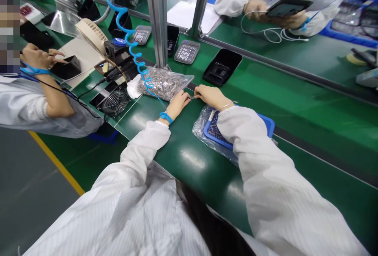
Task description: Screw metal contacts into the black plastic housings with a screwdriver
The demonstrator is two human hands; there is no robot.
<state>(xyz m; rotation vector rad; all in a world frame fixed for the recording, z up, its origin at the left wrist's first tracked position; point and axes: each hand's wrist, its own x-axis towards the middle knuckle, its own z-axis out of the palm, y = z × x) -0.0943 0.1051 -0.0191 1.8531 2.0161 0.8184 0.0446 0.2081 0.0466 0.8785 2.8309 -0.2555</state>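
Note:
My left hand (178, 104), with a blue strap at its wrist, is closed in a pinch just beside a clear plastic bag (168, 84) full of small metal parts. Opposite it, my right hand (213, 96) pinches too, fingertips almost meeting the left ones. A tiny shiny metal part (191, 98) shows between the two sets of fingertips; its exact kind is too small to tell. Under my right forearm lies a blue tray (207, 131) holding small dark pieces, partly hidden by the sleeve. Crumpled clear plastic (199, 126) sticks out from beneath it.
Black housings (223, 67) and display panels (187, 52) lie beyond the bag near a metal post (156, 16). A coiled blue cord (137, 55) hangs over the bag. To the left are a fan grille (116, 103) and a co-worker's hand (37, 56). Another person handles a device (288, 8) opposite.

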